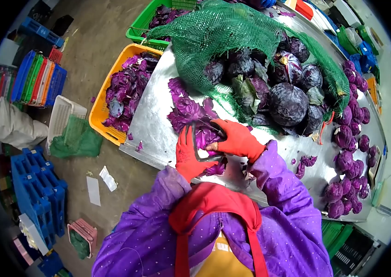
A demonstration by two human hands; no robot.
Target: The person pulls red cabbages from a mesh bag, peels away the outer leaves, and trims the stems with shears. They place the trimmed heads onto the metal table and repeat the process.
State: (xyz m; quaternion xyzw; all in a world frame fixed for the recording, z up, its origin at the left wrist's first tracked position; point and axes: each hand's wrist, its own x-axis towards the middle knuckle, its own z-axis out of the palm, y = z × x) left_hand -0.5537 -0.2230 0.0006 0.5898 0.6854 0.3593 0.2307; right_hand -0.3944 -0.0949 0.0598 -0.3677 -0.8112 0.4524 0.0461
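Note:
A red cabbage (208,137) with loose purple outer leaves sits between my two hands at the near edge of the metal table (151,111). My left hand (189,154), in a red glove with a dark palm, cups its left and near side. From the right, my right hand (238,141), in a matching glove, grips it with the thumb on its near face. The hands partly hide the cabbage. Stripped purple leaves (186,108) lie just beyond my left hand. Farther right, untrimmed dark cabbages (289,104) spill out of a green mesh bag (223,32).
Left of the table stands a yellow crate (97,108) full of purple leaves, with a green crate (135,33) of leaves behind it. Trimmed cabbages (344,160) line the table's right side. Blue pallets (38,194) and a white basket (57,117) stand on the floor.

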